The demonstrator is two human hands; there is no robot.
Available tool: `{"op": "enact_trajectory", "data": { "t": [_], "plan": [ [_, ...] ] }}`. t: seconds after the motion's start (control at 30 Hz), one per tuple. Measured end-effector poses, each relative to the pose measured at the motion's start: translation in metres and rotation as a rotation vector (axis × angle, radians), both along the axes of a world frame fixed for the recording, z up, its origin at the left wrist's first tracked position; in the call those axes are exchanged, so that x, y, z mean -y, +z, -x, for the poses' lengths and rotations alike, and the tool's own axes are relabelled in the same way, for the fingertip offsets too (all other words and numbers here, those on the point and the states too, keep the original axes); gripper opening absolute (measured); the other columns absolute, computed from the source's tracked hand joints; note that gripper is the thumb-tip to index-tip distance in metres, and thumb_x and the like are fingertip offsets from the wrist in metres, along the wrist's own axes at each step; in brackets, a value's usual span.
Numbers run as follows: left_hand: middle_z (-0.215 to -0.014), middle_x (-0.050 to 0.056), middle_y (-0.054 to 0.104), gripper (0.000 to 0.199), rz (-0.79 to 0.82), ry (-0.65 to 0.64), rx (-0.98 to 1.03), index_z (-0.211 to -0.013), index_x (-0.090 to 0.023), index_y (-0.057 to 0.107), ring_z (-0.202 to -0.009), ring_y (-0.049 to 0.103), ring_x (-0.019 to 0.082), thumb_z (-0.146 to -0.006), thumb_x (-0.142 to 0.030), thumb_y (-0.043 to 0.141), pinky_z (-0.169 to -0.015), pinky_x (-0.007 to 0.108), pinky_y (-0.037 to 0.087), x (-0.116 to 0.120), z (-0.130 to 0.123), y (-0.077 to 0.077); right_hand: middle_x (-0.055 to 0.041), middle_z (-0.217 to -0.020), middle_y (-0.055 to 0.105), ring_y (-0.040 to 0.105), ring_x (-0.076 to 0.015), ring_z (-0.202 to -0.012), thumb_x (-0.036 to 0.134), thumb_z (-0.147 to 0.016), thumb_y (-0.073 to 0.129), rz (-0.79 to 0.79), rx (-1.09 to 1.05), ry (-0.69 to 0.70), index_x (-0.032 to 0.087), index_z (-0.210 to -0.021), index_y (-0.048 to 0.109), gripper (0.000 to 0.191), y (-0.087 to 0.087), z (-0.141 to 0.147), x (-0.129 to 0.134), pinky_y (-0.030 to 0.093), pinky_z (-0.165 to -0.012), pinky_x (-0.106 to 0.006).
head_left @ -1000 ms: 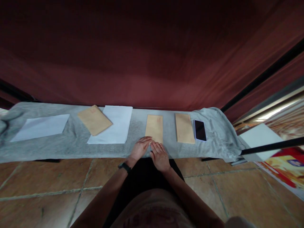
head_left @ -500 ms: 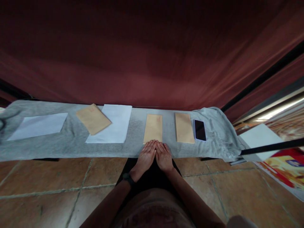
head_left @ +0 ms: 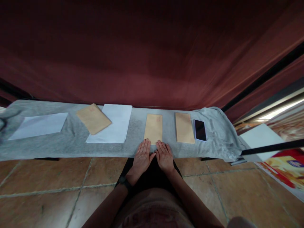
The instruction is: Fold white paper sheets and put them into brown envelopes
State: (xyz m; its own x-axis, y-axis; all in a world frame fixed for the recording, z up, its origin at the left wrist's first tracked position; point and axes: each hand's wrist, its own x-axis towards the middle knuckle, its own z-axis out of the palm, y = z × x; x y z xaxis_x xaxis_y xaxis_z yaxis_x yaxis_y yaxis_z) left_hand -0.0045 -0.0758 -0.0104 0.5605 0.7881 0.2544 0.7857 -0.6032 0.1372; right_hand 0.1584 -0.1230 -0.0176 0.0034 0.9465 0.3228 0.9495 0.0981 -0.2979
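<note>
- Landmark: the middle envelope (head_left: 154, 126), flat on the grey cloth (head_left: 137, 129).
- Left side: a strip of exposed cloth provides passage up to the white paper stack (head_left: 117, 123); the tilted envelope pile (head_left: 93, 119) overlaps the stack's left part. Farther left, exposed cloth separates this pile from the white sheet (head_left: 41, 125).
- Right side: a narrower passage extends to the right envelope stack (head_left: 184, 128); the phone (head_left: 200, 130) stands just beyond it.
- Near end: the left hand (head_left: 142, 155) and right hand (head_left: 164, 157) obstruct access.
- Far side: the red curtain (head_left: 142, 69) bounds reach beyond the cloth.
</note>
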Motion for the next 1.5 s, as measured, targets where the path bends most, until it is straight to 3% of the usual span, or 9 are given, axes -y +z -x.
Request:
{"op": "enact_trajectory", "data": {
  "t": [0.17, 0.3, 0.5, 0.73, 0.9, 1.03, 1.2, 1.33, 1.5],
  "plan": [
    [-0.163, 0.023, 0.031, 0.073, -0.005, 0.005, -0.009, -0.159, -0.004, 0.028, -0.154, 0.026, 0.032, -0.100, -0.044, 0.046, -0.125, 0.052, 0.029, 0.002, 0.000, -0.001, -0.0104, -0.153, 0.052, 0.044, -0.0259, -0.146, 0.027, -0.107, 0.038, 0.001, -0.009, -0.052, 0.013, -0.149, 0.051, 0.046, 0.004, -0.001, 0.002, 0.029, -0.123, -0.048],
    [-0.166, 0.019, 0.026, 0.065, -0.012, -0.021, -0.004, -0.160, -0.013, 0.030, -0.154, 0.025, 0.033, -0.098, -0.028, 0.047, -0.123, 0.054, 0.032, 0.001, 0.003, -0.005, -0.0103, -0.156, 0.049, 0.043, -0.0245, -0.147, 0.030, -0.109, 0.033, 0.034, -0.045, -0.018, 0.012, -0.148, 0.052, 0.047, 0.010, 0.014, -0.002, 0.030, -0.124, -0.046],
    [-0.165, 0.021, 0.029, 0.073, -0.043, -0.009, 0.040, -0.162, -0.007, 0.014, -0.154, 0.027, 0.029, -0.093, -0.010, 0.037, -0.122, 0.052, 0.034, 0.000, 0.003, -0.014, -0.0141, -0.159, 0.044, 0.039, -0.0233, -0.150, 0.033, -0.109, 0.032, 0.076, -0.041, 0.083, 0.007, -0.151, 0.047, 0.051, 0.015, 0.033, -0.025, 0.029, -0.125, -0.042],
    [-0.161, 0.028, 0.034, 0.070, -0.008, -0.019, -0.002, -0.155, 0.002, 0.031, -0.154, 0.027, 0.035, -0.096, -0.032, 0.050, -0.123, 0.055, 0.031, 0.002, 0.000, -0.005, -0.0083, -0.162, 0.040, 0.037, -0.0210, -0.150, 0.037, -0.109, 0.033, 0.104, 0.032, 0.169, 0.016, -0.154, 0.045, 0.051, 0.011, 0.010, -0.068, 0.024, -0.127, -0.043],
    [-0.162, 0.026, 0.033, 0.071, -0.006, 0.007, -0.018, -0.156, -0.003, 0.034, -0.154, 0.027, 0.035, -0.099, -0.043, 0.048, -0.124, 0.053, 0.029, 0.002, -0.001, 0.002, -0.0074, -0.165, 0.032, 0.033, -0.0230, -0.152, 0.037, -0.109, 0.034, 0.149, 0.077, 0.091, 0.019, -0.156, 0.041, 0.051, 0.007, -0.007, -0.105, 0.021, -0.127, -0.046],
    [-0.162, 0.027, 0.033, 0.070, -0.008, 0.002, -0.031, -0.154, -0.002, 0.037, -0.154, 0.026, 0.035, -0.099, -0.045, 0.049, -0.123, 0.052, 0.030, 0.003, -0.001, 0.004, -0.0112, -0.166, 0.030, 0.032, -0.0243, -0.153, 0.036, -0.108, 0.034, 0.167, 0.080, 0.026, 0.014, -0.157, 0.039, 0.054, 0.007, -0.014, -0.130, 0.020, -0.126, -0.046],
    [-0.164, 0.022, 0.031, 0.067, 0.004, -0.013, -0.017, -0.156, -0.015, 0.040, -0.153, 0.028, 0.036, -0.098, -0.045, 0.054, -0.122, 0.055, 0.032, 0.002, 0.000, 0.006, -0.0145, -0.165, 0.030, 0.033, -0.0258, -0.152, 0.038, -0.107, 0.036, 0.203, 0.051, -0.065, 0.010, -0.157, 0.038, 0.057, 0.010, -0.019, -0.151, 0.022, -0.125, -0.045],
    [-0.165, 0.019, 0.030, 0.066, 0.016, -0.011, 0.008, -0.155, -0.019, 0.041, -0.153, 0.029, 0.035, -0.097, -0.045, 0.056, -0.122, 0.055, 0.032, 0.002, -0.001, 0.007, -0.0178, -0.164, 0.032, 0.031, -0.0262, -0.153, 0.039, -0.108, 0.031, 0.230, 0.008, -0.142, 0.006, -0.157, 0.037, 0.059, 0.010, -0.010, -0.149, 0.021, -0.125, -0.047],
    [-0.164, 0.021, 0.031, 0.060, 0.028, -0.007, 0.009, -0.148, -0.012, 0.050, -0.154, 0.026, 0.035, -0.095, -0.041, 0.058, -0.124, 0.055, 0.029, 0.003, -0.001, 0.003, -0.0210, -0.160, 0.037, 0.035, -0.0303, -0.151, 0.039, -0.107, 0.035, 0.154, -0.015, -0.139, 0.004, -0.154, 0.042, 0.059, 0.001, 0.015, -0.106, 0.023, -0.124, -0.051]
  ]
}}
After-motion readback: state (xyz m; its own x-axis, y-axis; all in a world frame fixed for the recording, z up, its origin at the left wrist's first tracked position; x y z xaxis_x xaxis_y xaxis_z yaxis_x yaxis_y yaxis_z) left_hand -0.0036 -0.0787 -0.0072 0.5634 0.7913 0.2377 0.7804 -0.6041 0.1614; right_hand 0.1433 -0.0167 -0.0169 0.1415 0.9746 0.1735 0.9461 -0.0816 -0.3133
